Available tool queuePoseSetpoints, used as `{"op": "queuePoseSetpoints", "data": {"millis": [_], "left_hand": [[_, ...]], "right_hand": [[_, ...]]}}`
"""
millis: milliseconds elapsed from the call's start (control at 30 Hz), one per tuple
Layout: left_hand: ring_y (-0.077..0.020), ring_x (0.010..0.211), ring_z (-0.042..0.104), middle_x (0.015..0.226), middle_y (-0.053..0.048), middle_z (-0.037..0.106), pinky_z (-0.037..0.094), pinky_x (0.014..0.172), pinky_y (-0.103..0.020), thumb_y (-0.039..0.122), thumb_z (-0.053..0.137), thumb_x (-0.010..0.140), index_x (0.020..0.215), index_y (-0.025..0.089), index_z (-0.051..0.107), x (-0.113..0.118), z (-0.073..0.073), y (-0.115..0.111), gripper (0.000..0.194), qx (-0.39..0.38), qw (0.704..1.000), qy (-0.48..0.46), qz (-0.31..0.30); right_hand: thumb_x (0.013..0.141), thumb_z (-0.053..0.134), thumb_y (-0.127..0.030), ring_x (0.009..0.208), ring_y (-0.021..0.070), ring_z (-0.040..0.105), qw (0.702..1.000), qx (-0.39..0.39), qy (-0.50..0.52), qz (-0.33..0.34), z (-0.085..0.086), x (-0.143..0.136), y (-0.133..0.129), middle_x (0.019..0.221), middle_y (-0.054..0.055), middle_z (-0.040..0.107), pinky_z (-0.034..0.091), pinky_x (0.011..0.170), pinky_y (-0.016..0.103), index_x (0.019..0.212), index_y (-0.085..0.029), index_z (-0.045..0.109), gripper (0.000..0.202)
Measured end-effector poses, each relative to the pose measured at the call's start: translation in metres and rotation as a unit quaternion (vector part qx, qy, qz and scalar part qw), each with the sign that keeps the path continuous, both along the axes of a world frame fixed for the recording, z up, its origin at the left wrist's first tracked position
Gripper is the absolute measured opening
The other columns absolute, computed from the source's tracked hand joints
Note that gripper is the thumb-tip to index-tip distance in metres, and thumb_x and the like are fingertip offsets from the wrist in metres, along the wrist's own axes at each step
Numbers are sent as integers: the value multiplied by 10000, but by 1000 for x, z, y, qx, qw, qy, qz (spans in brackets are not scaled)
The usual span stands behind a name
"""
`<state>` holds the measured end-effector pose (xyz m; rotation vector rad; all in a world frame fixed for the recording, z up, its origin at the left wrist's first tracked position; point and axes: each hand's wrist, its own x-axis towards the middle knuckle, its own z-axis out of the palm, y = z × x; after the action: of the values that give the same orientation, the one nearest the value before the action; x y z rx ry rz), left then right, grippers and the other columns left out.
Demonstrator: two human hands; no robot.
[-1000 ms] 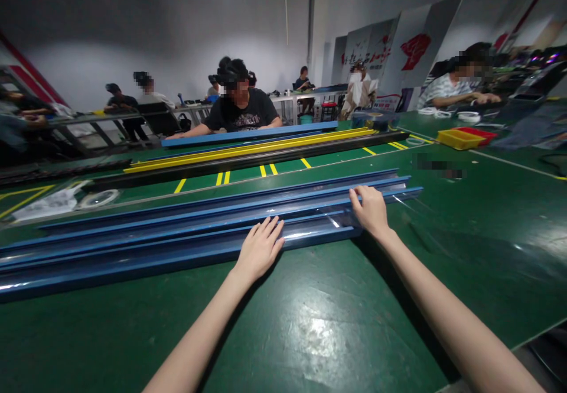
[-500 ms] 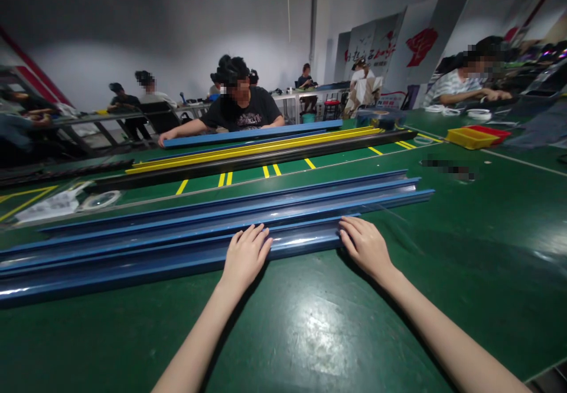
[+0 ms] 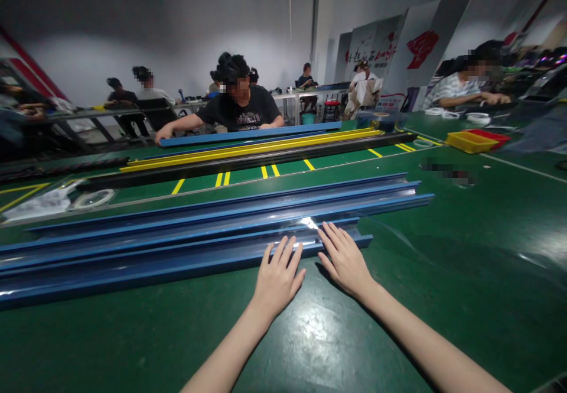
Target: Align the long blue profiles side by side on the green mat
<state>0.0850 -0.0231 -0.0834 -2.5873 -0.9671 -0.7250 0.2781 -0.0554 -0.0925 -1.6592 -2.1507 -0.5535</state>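
Three long blue U-shaped channels lie side by side across the green table. My left hand (image 3: 277,278) rests its spread fingers on the front edge of the nearest channel (image 3: 168,270), close to that channel's right end. Just to the right, my right hand (image 3: 345,260) lies with fingers stretched over the same channel's end. Neither hand is wrapped round anything. Behind are the middle channel (image 3: 212,226) and the far channel (image 3: 248,202), both reaching farther right. Clear, shiny film (image 3: 401,233) trails off to the right of the nearest channel.
Across the green table (image 3: 443,298), a co-worker (image 3: 243,106) has a hand on a blue strip (image 3: 248,135). Yellow strips (image 3: 257,149) and a black strip (image 3: 266,158) lie before it. A yellow tray (image 3: 470,142) stands at right, a white roll (image 3: 93,199) at left.
My left hand has slid right along the nearest channel. My right hand has moved left and inward, so the channel's right end now shows beyond it. The hands are closer together.
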Motion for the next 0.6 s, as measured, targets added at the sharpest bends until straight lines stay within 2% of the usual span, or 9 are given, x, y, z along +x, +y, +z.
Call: {"op": "queuePoseSetpoints", "data": {"millis": [133,367,600], "left_hand": [[-207,1163,410,1241,-55,490,316,939,-358,336,390,849,1216,212,452,1,-4,0,392,-2,1000,2,11],[-219,1094,469,1151,-65,561,309,932,-403,279,384,850,1105,194,544,-1,-2,-1,313,-15,998,-51,37],[-240,1088,469,1142,-96,560,293,935,-441,263,398,836,1064,162,556,-1,0,-2,295,-9,995,-86,48]], "right_hand": [[843,343,-274,1242,198,296,999,0,25,30,1,13,-7,1311,113,405,314,988,383,1232,-112,436,431],[831,367,-260,1185,221,381,993,74,69,-62,0,36,-26,1228,130,490,320,971,420,1168,-116,485,385],[830,368,-283,1155,239,412,996,48,39,-63,-2,19,-23,1208,130,510,342,941,422,1176,-112,485,403]]}}
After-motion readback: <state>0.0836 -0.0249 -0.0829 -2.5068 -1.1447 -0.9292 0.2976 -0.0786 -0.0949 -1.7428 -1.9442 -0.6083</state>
